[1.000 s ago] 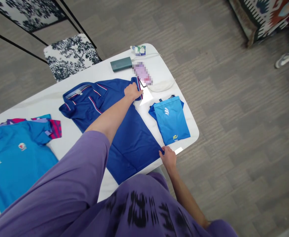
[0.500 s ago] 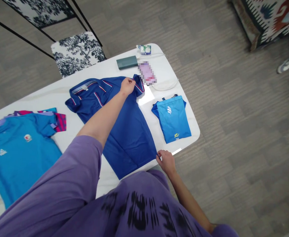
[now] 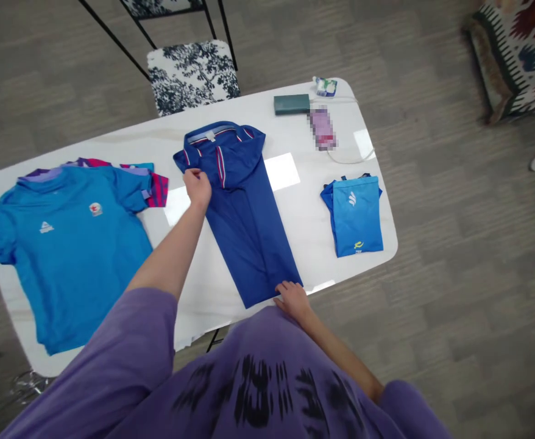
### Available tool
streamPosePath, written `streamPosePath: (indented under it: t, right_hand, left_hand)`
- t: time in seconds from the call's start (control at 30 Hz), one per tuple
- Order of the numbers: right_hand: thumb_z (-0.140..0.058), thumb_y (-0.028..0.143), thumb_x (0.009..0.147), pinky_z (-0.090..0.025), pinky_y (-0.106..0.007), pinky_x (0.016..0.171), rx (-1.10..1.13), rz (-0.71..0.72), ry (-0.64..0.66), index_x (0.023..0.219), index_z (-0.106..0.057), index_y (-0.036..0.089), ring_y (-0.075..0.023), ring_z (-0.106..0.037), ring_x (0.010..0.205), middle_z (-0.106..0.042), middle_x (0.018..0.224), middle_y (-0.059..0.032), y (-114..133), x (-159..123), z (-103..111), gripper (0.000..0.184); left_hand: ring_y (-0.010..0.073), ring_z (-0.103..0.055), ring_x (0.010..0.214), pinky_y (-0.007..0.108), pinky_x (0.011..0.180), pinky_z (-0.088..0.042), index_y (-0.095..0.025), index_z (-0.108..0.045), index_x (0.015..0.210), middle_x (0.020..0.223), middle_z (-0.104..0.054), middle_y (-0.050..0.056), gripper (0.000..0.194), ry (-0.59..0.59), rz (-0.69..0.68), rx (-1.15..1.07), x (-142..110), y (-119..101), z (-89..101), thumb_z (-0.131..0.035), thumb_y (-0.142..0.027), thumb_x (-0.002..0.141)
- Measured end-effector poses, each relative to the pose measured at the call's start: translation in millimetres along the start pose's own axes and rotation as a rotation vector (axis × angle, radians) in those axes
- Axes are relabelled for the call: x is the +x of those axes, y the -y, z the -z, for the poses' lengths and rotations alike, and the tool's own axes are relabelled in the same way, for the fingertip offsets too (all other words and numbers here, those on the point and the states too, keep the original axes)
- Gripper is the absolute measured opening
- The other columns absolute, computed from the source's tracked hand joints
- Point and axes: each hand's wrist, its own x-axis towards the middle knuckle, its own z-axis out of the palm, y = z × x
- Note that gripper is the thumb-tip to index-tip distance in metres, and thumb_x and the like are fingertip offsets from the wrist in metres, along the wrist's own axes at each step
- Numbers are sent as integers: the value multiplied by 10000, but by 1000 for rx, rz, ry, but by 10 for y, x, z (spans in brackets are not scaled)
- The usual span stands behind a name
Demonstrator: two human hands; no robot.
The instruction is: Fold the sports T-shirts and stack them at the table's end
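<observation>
A dark blue polo shirt (image 3: 267, 225) lies lengthwise on the white table, its side folded inward to make a narrow strip. Its striped collar points to the far side and its hem to the near edge. My left hand (image 3: 198, 188) is closed at the shirt's left edge below the collar, fingers curled on the fabric. My right hand (image 3: 294, 299) rests at the hem near the right corner, fingers stretched out over the cloth.
Left of the polo, a bright blue T-shirt (image 3: 80, 244) lies spread over other garments. A folded blue bundle (image 3: 357, 216) is on the right. A green power bank (image 3: 292, 104), a blurred pink phone (image 3: 323, 129) and a small packet (image 3: 325, 87) lie at the far right of the table (image 3: 194, 305).
The polo's right side with its sleeve has been folded inward. My left hand has let go of that sleeve and moved to the left edge. My right hand has opened at the hem. The view has shifted.
</observation>
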Motion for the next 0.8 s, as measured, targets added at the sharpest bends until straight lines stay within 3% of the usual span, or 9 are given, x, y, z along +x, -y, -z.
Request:
streamPosePath:
  t: [0.07, 0.2, 0.4, 0.53, 0.63, 0.7, 0.8]
  right_hand:
    - [-635, 379, 1129, -468, -403, 1042, -18, -30, -66, 1336, -724, 265, -293, -670, 1205, -750, 1326, -101, 74, 38, -22, 252]
    - [-546, 298, 1152, -505, -382, 1059, -58, -83, -199, 1476, -656, 273, -270, -676, 1230, -689, 1447, -106, 89, 115, 25, 343]
    - [-621, 196, 1073, -550, -365, 1037, -196, -145, -148, 1600, -548, 264, -259, -699, 1247, -601, 1584, -111, 7, 187, 40, 537]
    - [-598, 231, 1100, -541, -365, 1031, -264, -95, -139, 1546, -595, 269, -254, -714, 1201, -640, 1535, -108, -47, 43, 92, 448]
    - [-583, 240, 1110, -530, -364, 1023, -306, -41, -131, 1468, -651, 259, -256, -718, 1188, -683, 1458, -102, -164, -95, 176, 365]
    - [-583, 218, 1102, -522, -356, 1021, -349, 17, -79, 1409, -685, 251, -255, -715, 1205, -702, 1422, -94, -277, -162, 226, 325]
    - [-576, 166, 1089, -511, -341, 1017, -431, 108, 25, 1375, -711, 241, -246, -713, 1216, -714, 1404, -93, -455, -222, 260, 326]
  left_hand:
    - [304, -622, 1356, 450, 1195, -516, -198, -623, 1373, 1445, -623, 181, 341, -14, -135, 79, -356, 118, 58, -550, -303, 1057]
    - [334, -614, 1368, 469, 1206, -487, -249, -656, 1443, 1457, -644, 158, 384, 265, -420, 216, -1202, 221, -57, -564, -327, 1079]
    - [378, -597, 1336, 524, 1109, -516, -240, -640, 1532, 1522, -621, 160, 542, 514, -598, 444, -2285, 432, -264, -718, -318, 1001]
    - [385, -557, 1404, 525, 1130, -502, -242, -571, 1620, 1660, -516, 168, 655, 473, -579, 445, -2832, 630, -64, -738, -301, 989]
    - [351, -609, 1322, 489, 1092, -521, -235, -669, 1476, 1489, -624, 165, 451, 443, -450, 423, -3269, 872, 197, -679, -298, 1029]
    - [319, -648, 1239, 456, 1063, -533, -238, -729, 1334, 1344, -686, 140, 304, 489, -377, 417, -3610, 1084, 364, -647, -273, 1043]
    - [287, -674, 1199, 426, 1074, -533, -242, -762, 1246, 1276, -722, 115, 244, 599, -310, 411, -4167, 1385, 549, -644, -231, 1033]
